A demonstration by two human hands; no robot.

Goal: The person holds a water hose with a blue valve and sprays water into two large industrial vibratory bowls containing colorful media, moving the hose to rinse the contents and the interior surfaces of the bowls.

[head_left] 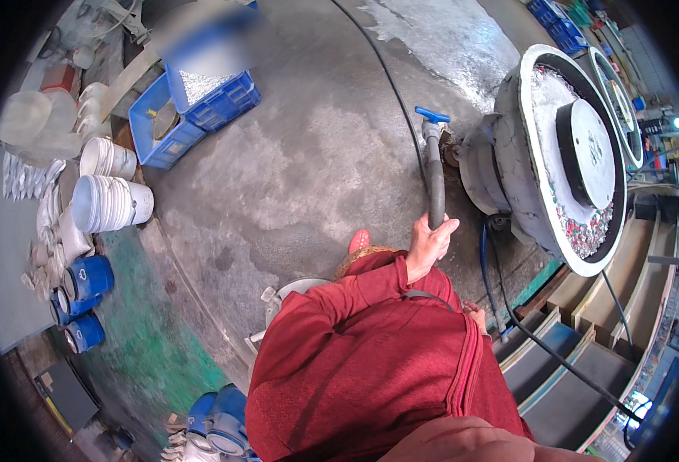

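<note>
My left hand point(429, 245) is closed around the lower end of a grey hose point(435, 185). The hose runs up to a valve with a blue handle point(432, 115), beside the round machine's lower side. Only a small part of my right hand point(475, 314) shows at the right edge of my red clothing; its fingers are mostly hidden. To the right stands the large round tub machine point(536, 69) with a pale rim. Inside it, small red, green and white pieces point(590, 231) and whitish foam surround a raised central drum point(592, 150).
Blue crates point(166, 154) stand at the upper left, one holding pale pieces. White buckets point(116, 204) and blue drums point(89, 277) line the left side. A black cable point(393, 77) crosses the floor. Wooden-edged troughs point(578, 377) lie at the lower right.
</note>
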